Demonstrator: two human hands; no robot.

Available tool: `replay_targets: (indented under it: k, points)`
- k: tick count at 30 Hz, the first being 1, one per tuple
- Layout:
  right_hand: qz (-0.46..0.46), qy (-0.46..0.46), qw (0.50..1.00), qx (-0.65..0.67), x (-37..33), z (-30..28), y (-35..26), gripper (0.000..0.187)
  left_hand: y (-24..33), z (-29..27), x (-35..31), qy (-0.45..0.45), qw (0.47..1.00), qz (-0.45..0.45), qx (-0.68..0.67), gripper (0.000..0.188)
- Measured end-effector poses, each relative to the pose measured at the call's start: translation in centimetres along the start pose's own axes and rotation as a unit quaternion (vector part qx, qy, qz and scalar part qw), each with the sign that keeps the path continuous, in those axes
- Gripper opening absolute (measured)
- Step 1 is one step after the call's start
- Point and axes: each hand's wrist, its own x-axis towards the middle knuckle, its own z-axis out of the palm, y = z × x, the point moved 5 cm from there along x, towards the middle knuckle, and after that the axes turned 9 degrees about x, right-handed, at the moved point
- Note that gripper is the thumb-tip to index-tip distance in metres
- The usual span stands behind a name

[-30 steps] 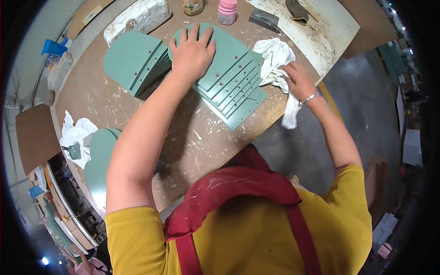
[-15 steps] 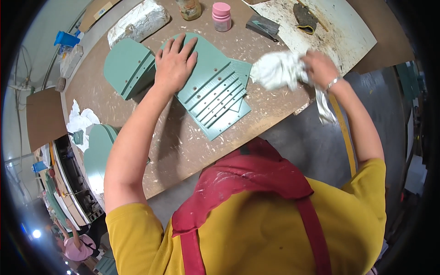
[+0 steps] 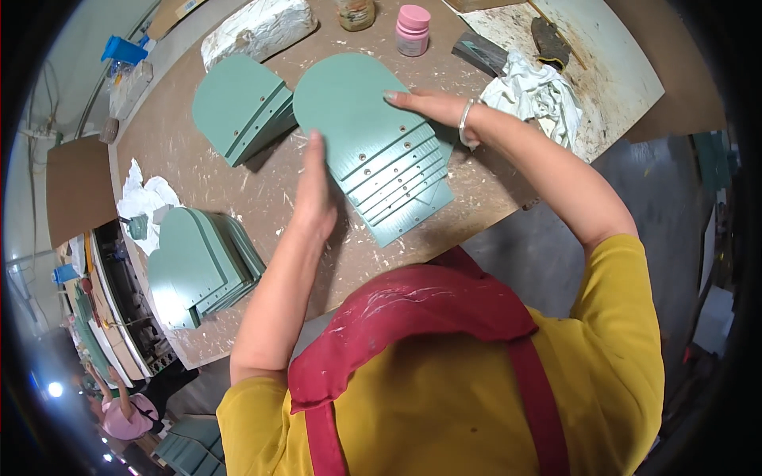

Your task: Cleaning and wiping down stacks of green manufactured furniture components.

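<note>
Dusty workbench (image 3: 238,190), green panel stack (image 3: 373,143) between flat left hand (image 3: 313,194), right hand (image 3: 425,103)

Bright even light, soft shadows, fisheye-bent dark rim.

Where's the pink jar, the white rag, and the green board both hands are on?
pink jar (image 3: 413,29): head view, its lid and side.
white rag (image 3: 533,94): head view, crumpled middle.
green board (image 3: 357,111): head view, bare rounded upper face.
</note>
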Motion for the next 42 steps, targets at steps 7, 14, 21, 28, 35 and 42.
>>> replay_targets:
  k: [7, 14, 21, 28, 35, 42]
  points:
    - [0.031, 0.04, 0.958, 0.282, -3.2, 3.5, 2.6, 0.054, -1.4, 1.8, -0.8, 0.039, 0.999, 0.022, -0.012, 0.062]
    - [0.001, -0.035, 0.973, 0.228, -2.9, 1.2, 4.5, 0.056, -1.9, 1.2, -3.3, -0.025, 0.995, -0.091, 0.012, 0.065]
    - [0.004, -0.023, 0.971, 0.239, -3.1, 2.3, 4.6, 0.052, -2.8, 2.3, -4.3, -0.011, 0.998, -0.059, 0.006, 0.064]
    - [-0.007, -0.024, 0.979, 0.201, -4.0, 2.7, 3.8, 0.048, -2.9, 1.6, -2.7, -0.046, 0.993, -0.109, -0.012, 0.066]
    - [-0.071, 0.051, 0.972, 0.218, -9.5, 4.0, 11.7, 0.068, -5.6, 2.9, -9.8, -0.061, 0.985, -0.162, -0.017, 0.061]
    - [-0.118, 0.149, 0.949, 0.253, -13.4, 5.9, 13.4, 0.061, -6.5, 2.2, -10.8, -0.134, 0.985, -0.1, 0.044, 0.061]
